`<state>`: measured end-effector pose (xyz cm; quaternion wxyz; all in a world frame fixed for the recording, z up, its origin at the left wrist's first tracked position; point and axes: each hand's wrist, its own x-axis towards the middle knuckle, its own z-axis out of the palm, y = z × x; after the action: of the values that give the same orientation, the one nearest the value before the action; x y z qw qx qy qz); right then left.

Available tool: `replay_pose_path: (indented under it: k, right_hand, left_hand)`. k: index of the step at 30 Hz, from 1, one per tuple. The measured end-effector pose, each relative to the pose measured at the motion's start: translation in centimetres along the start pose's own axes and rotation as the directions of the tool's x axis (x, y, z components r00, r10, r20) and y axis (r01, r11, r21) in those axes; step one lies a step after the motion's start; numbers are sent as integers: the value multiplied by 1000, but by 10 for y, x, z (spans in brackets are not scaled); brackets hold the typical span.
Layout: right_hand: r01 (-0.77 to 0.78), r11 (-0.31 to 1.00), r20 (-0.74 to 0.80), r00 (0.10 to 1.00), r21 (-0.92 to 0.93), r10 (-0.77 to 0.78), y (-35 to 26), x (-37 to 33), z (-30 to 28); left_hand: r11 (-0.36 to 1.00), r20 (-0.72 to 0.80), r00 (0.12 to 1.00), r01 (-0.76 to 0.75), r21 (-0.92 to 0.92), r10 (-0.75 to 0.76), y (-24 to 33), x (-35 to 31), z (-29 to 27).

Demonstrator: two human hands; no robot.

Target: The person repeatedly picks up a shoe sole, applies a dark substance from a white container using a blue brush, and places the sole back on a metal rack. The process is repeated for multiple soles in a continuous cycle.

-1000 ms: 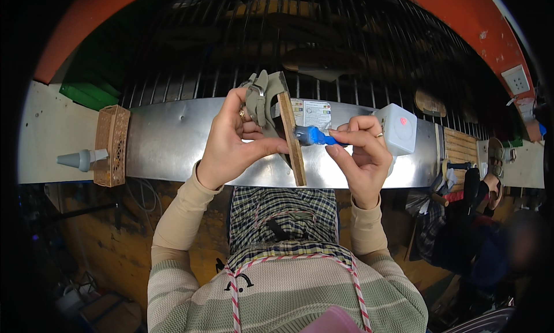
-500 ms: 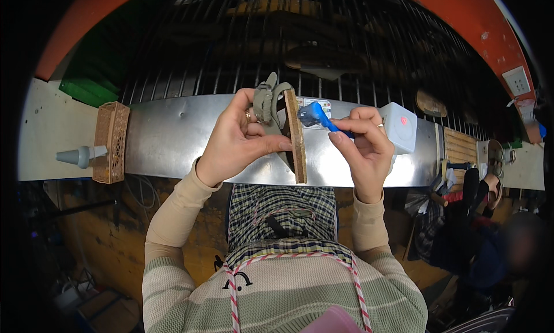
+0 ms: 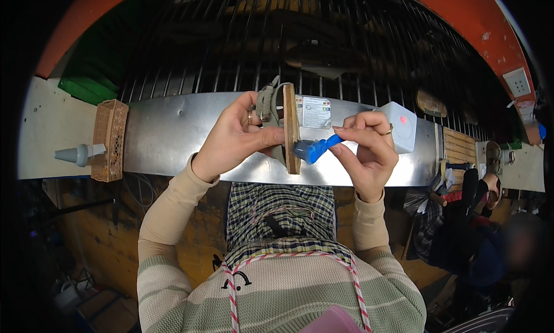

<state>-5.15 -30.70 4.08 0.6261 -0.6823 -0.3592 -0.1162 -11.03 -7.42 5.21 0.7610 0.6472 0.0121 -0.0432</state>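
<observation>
My left hand grips a grey-green strappy sandal, its thumb inside against the footbed side. The sandal is turned on edge, so its brown sole faces right. In my right hand a small brush with a blue handle is pinched between thumb and fingers. Its dark bristles meet the lower part of the sole. Both hands are raised over the shiny metal bench top.
A white box-shaped container stands right of my right hand. A printed label lies on the metal. At left are a tan basket and a grey nozzle. Beyond runs a rack of metal bars. Another person is at right.
The brush has moved down along the sole, from its upper part to its lower part, and its bristle end now tilts downward. The sandal has risen slightly and shifted left.
</observation>
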Motion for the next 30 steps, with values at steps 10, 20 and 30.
replay_pose_path:
  k: [10, 20, 30]
  right_hand:
    - [81, 996, 54, 995, -21, -80, -1, 10, -5]
    - [90, 989, 51, 995, -119, -84, 0, 13, -10]
    - [211, 956, 141, 973, -206, -184, -7, 19, -20]
  left_hand:
    - [981, 153, 970, 194, -31, -187, -8, 0, -4]
    - [906, 261, 891, 410, -108, -372, -5, 4, -7]
    - [858, 305, 830, 509, -67, -468, -2, 9, -12]
